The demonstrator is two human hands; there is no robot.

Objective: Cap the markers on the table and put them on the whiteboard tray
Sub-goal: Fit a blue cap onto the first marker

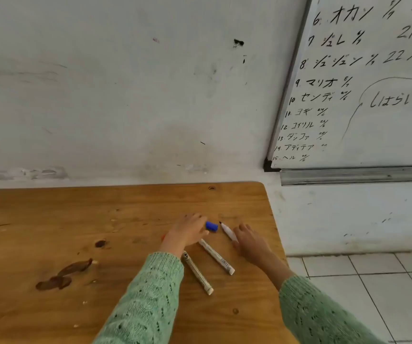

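Three white markers lie on the wooden table (75,219). One uncapped marker (227,230) with a dark tip sits under the fingers of my right hand (249,240). A second marker (216,256) lies between my hands, and a third marker (197,273) lies beside my left sleeve. A blue cap (211,226) rests on the table at the fingertips of my left hand (187,232), which lies flat with fingers spread. A bit of red shows under my left wrist. The whiteboard tray (353,175) runs along the board's lower edge at the upper right.
A whiteboard (373,108) covered in handwriting hangs on the white wall to the right of the table. Dark stains (63,274) mark the table's left part. White floor tiles (373,294) show beyond the table's right edge.
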